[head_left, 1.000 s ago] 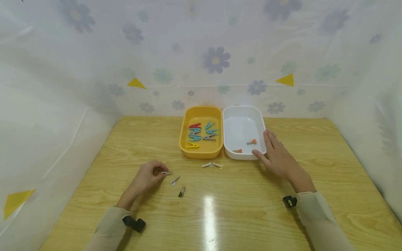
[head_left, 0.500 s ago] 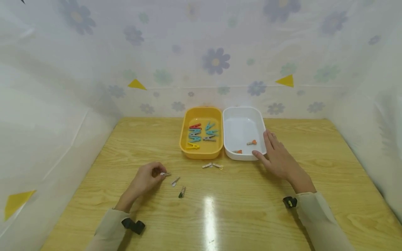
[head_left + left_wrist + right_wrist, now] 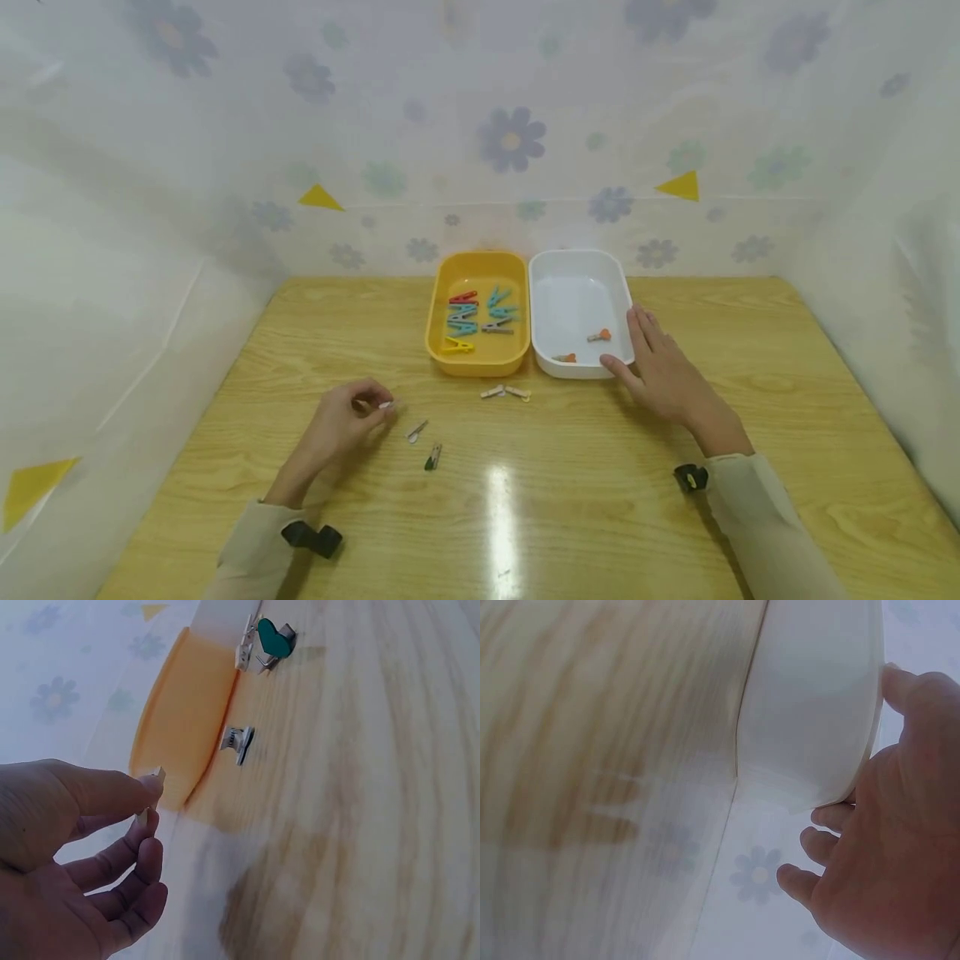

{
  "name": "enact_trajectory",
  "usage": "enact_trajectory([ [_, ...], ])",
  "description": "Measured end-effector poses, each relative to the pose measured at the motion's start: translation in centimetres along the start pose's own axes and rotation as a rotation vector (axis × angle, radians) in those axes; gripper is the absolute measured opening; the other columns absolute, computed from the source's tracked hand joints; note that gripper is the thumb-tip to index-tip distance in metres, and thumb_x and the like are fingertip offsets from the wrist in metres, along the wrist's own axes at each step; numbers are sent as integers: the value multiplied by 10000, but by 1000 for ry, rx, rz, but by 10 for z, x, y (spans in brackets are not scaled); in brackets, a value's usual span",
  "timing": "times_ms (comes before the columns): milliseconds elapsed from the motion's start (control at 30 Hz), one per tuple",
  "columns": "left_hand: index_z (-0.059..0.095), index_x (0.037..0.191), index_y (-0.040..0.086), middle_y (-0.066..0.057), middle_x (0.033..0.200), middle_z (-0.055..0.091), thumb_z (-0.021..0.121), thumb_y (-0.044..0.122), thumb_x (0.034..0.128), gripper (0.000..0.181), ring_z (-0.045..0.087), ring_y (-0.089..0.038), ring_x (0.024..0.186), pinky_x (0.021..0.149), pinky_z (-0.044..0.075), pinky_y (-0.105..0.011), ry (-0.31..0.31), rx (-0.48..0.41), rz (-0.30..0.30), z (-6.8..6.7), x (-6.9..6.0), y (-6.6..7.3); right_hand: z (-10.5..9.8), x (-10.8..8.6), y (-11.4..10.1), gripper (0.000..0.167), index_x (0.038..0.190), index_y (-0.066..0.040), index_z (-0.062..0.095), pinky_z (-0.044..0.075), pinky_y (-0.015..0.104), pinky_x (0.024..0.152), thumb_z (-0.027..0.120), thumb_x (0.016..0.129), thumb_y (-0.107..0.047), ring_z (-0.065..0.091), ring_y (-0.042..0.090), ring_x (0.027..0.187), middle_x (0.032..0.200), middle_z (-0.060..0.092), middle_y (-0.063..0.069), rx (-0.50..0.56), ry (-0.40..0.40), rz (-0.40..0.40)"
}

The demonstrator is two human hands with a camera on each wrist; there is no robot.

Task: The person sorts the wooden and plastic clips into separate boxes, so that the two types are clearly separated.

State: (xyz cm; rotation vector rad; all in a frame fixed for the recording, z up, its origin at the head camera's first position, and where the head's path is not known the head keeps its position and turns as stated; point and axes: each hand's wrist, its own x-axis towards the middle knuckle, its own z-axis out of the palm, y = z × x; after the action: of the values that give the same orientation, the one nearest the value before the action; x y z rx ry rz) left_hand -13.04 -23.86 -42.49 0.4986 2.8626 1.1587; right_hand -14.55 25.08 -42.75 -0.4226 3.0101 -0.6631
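Note:
My left hand pinches a small clothespin between thumb and index finger, above the table left of the other pins. Only a pale bit of it shows; the other fingers are loosely bent. Near that hand lie a clothespin with a whitish ornament and one with a green heart. My right hand rests at the white tub's front right corner, thumb at the rim and fingers fairly straight along the outer side. Inside the tub are two clothespins with orange ornaments, one of them farther back.
A yellow tub stands left of the white one, holding several plastic clothespins in red, blue, grey and yellow. Two wooden clothespins, a left one and a right one, lie before the tubs. A flowered curtain rises behind the table.
The left hand has shifted slightly left, and the clothespin in it has turned so less of its wooden end shows. The right hand stays at the white tub.

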Motion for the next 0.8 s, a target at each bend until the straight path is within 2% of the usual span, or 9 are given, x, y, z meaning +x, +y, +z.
enact_trajectory([
  [200,726,937,131,40,892,712,787,99,919,71,660,-143,835,770,581,-374,8,-17,49,-3,4,11,1,1,1,927,1618,25,-35,126,662,1194,394,1068,-585,-59,368,1564,1700,-83,193,8,12,-8],
  [400,715,943,157,66,898,703,779,148,937,66,654,-123,846,770,577,-336,-11,-32,79,-6,11,22,2,2,3,929,1618,19,-45,118,664,1195,398,1067,-584,-59,379,1561,1699,-107,173,11,7,-9],
  [633,714,944,129,25,905,701,777,140,939,64,670,-148,831,787,576,-348,37,-124,122,-11,22,34,0,3,2,930,1617,31,-29,142,660,1194,391,1067,-589,-43,378,1563,1700,-86,183,-12,23,-11],
  [800,733,944,120,31,899,706,780,150,938,56,677,-139,821,792,577,-322,53,-143,162,-8,29,39,-1,1,1,937,1611,39,-41,138,666,1190,394,1067,-587,-38,403,1558,1695,-68,216,-14,7,-7],
])
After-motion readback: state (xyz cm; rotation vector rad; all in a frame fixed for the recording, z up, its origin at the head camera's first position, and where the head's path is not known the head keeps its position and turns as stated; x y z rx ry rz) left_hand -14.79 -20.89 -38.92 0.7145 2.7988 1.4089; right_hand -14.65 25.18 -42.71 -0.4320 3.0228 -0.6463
